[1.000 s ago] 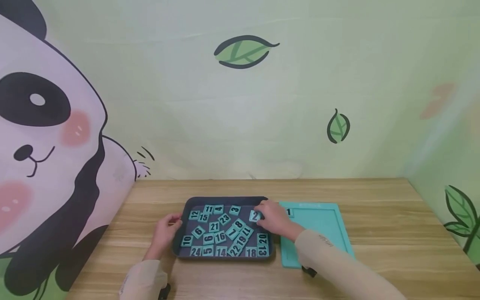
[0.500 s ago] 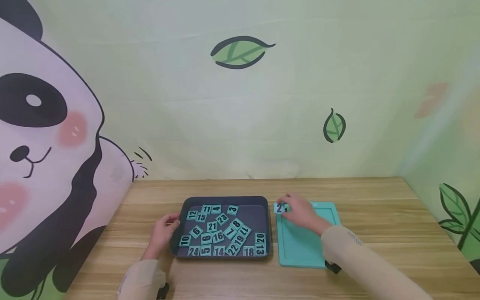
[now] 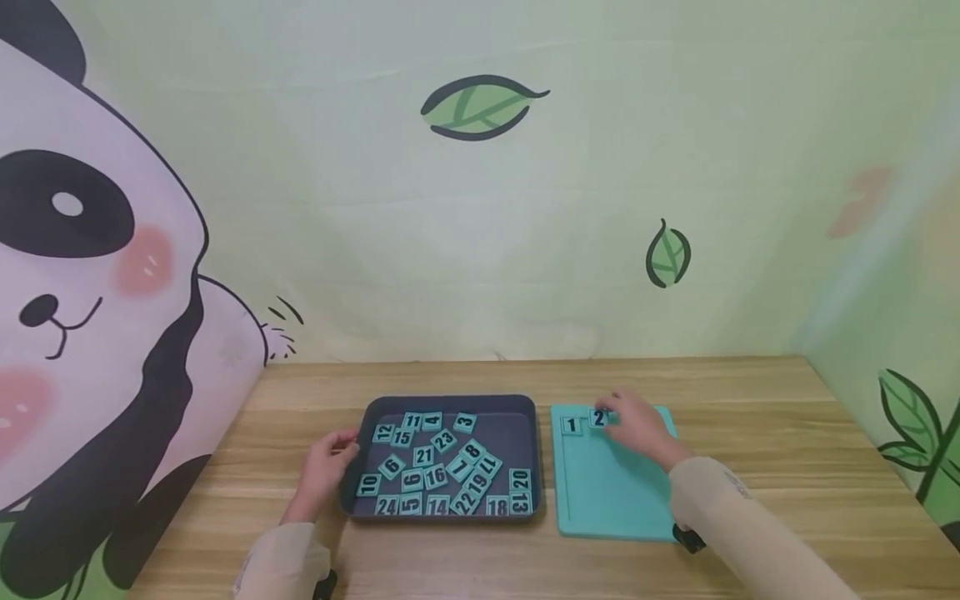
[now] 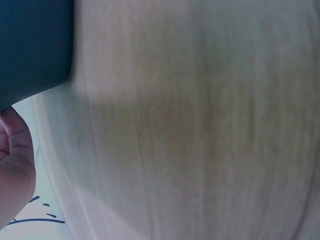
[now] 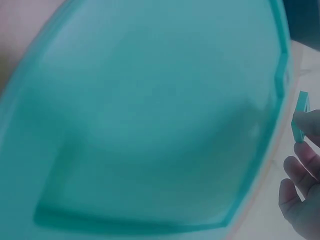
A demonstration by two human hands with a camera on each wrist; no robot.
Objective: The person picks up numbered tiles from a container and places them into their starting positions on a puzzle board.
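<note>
Your right hand pinches the number 2 tile at the teal framed board's far edge, near the number 1 tile in its far-left corner. Your left hand touches the dark tray, grip unclear; scattered numbered tiles lie inside.

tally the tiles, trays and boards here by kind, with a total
Dark blue-grey rectangular tray: 1
Turquoise rectangular board: 1
Flat turquoise tiles with dark numerals: 24 (22 in the tray, 1 lying on the board, 1 held in the right hand)
Total: 26
</note>
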